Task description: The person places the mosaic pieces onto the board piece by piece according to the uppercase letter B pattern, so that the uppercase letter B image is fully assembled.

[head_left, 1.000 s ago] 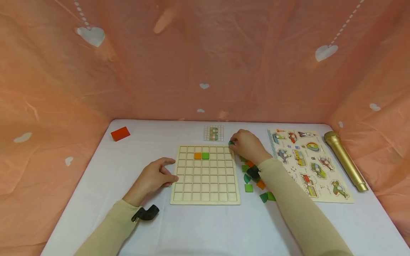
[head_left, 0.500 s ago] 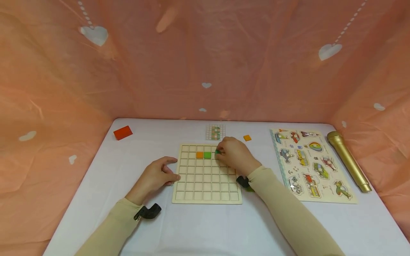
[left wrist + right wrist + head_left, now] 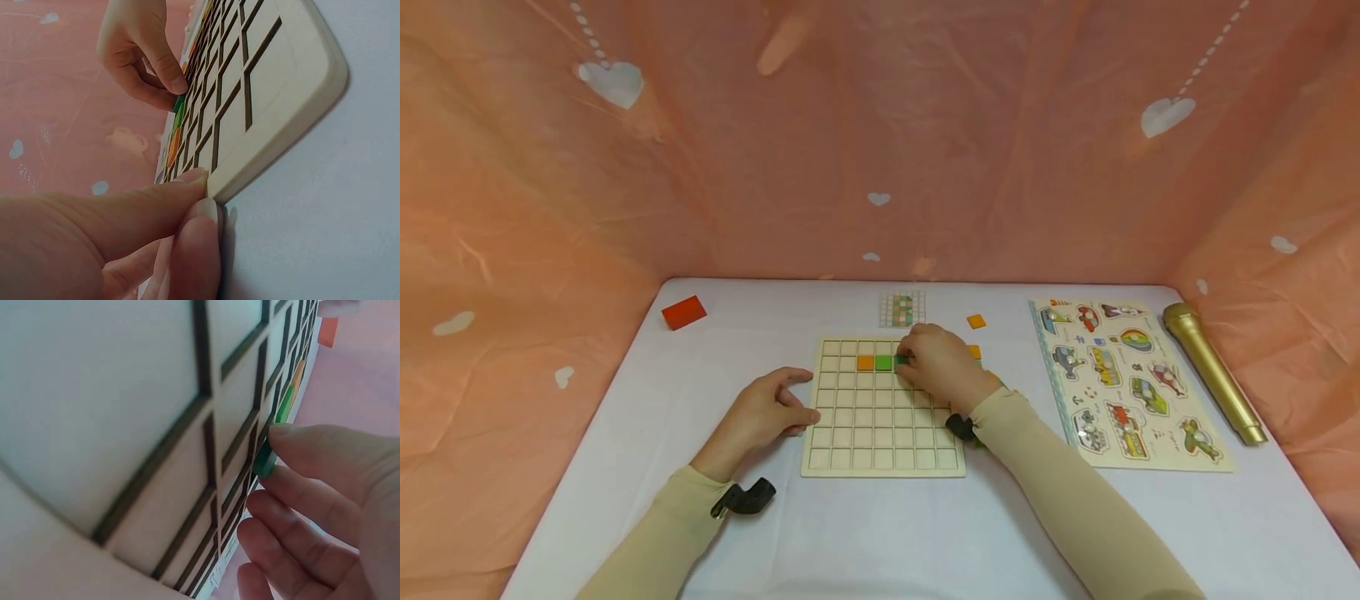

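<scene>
A pale wooden grid board [image 3: 883, 433] lies on the white table. My left hand [image 3: 760, 417] is at its left side; in the left wrist view the thumb [image 3: 169, 194] and a finger pinch the board's edge. My right hand [image 3: 942, 363] is over the upper right of the grid, pinching a dark green tile [image 3: 265, 459] between thumb and index finger. The tile touches the grid beside a light green square tile [image 3: 883, 362], which sits next to an orange square tile [image 3: 866, 362]. The dark tile's full shape is hidden by the fingers.
Behind the board lies a small pattern card [image 3: 902, 309]. Loose orange tiles [image 3: 976, 321] are to the right, others partly hidden under the right forearm. Farther right are a vehicle picture puzzle [image 3: 1131, 387] and a gold microphone [image 3: 1213, 373]. A red block [image 3: 684, 312] lies back left.
My right hand has moved left from beside the board onto the grid, bringing the dark green tile next to the light green one. The left hand stays at the board's left edge.
</scene>
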The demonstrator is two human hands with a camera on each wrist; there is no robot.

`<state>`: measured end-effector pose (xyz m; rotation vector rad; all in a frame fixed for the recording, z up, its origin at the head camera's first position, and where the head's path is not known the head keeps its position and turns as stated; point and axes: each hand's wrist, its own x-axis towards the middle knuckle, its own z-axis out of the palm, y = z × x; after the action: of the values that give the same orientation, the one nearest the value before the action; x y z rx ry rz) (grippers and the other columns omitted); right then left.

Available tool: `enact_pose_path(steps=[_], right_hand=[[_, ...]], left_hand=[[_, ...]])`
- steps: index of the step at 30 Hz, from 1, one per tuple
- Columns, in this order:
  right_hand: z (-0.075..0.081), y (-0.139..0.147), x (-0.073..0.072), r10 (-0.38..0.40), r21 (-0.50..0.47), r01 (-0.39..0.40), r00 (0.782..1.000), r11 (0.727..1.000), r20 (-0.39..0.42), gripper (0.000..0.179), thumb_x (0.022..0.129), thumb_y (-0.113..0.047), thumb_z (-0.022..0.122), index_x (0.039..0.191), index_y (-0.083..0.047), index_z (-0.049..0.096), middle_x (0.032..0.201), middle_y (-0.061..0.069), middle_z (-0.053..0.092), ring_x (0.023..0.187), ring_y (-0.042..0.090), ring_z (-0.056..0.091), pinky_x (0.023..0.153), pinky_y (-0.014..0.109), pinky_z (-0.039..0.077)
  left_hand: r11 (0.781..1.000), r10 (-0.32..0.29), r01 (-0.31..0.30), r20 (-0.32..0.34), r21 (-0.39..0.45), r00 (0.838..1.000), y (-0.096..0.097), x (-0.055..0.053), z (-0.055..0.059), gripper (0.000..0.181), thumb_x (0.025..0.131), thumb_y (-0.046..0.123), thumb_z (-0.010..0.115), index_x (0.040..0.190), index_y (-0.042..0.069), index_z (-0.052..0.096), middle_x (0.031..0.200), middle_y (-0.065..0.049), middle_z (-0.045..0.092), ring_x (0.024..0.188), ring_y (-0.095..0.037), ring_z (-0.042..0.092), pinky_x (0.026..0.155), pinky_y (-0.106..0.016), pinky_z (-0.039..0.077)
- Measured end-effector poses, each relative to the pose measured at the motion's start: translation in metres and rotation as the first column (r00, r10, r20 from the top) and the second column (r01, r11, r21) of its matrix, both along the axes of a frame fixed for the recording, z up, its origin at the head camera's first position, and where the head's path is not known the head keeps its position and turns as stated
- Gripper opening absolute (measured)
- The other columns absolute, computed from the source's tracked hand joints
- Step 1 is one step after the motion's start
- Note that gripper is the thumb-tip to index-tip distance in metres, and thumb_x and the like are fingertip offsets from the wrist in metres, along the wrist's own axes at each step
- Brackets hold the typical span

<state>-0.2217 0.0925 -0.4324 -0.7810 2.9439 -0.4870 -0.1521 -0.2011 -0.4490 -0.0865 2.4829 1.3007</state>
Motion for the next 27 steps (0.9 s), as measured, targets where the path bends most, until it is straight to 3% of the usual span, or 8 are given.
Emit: enact_pose_path(steps=[7,12,20,27], right_hand=[[0.001,-0.002,0.000,0.024,0.016,-0.024,1.000,1.000,-0.018,0.018,0.099,-0.023,0.080,0.111,-0.009,0.083,0.103,0.004,0.072,0.098,0.022,0.067,0.092,0.039,0.060],[0.003,-0.001,0.002,-0.001,0.009,0.001,1.000,1.000,0.023,0.021,0.099,-0.023,0.079,0.114,-0.009,0.082,0.106,0.005,0.073,0.100,0.022,0.068,0.092,0.040,0.059],[0.007,0.026,0.016,-0.093,-0.111,0.099,0.994,0.989,0.058,0.026,0.101,-0.025,0.074,0.118,-0.008,0.082,0.112,0.006,0.075,0.103,0.024,0.071,0.093,0.045,0.061],[0.006,0.069,0.020,-0.230,-0.185,0.247,0.967,0.951,0.108,0.028,0.102,-0.024,0.074,0.124,-0.007,0.079,0.120,0.010,0.075,0.109,0.028,0.072,0.096,0.047,0.060]], left_hand=[[1.000,0.008,-0.008,0.001,-0.001,1.000,-0.001,0.000,0.000,0.068,0.089,0.017,0.089,0.150,0.010,0.059,0.088,-0.007,0.071,0.071,-0.017,0.067,0.075,-0.029,0.053],[1.000,0.005,-0.005,-0.001,0.001,1.000,-0.001,0.000,-0.001,0.068,0.089,0.017,0.090,0.150,0.010,0.059,0.088,-0.007,0.072,0.071,-0.017,0.067,0.074,-0.029,0.053],[1.000,0.006,-0.006,0.014,0.009,1.000,-0.001,0.000,0.000,0.069,0.090,0.017,0.089,0.151,0.010,0.058,0.090,-0.008,0.072,0.072,-0.017,0.068,0.073,-0.029,0.055],[1.000,-0.001,0.001,0.005,0.020,1.000,-0.004,-0.002,0.003,0.069,0.089,0.015,0.090,0.150,0.008,0.058,0.090,-0.008,0.072,0.071,-0.017,0.069,0.072,-0.027,0.056]])
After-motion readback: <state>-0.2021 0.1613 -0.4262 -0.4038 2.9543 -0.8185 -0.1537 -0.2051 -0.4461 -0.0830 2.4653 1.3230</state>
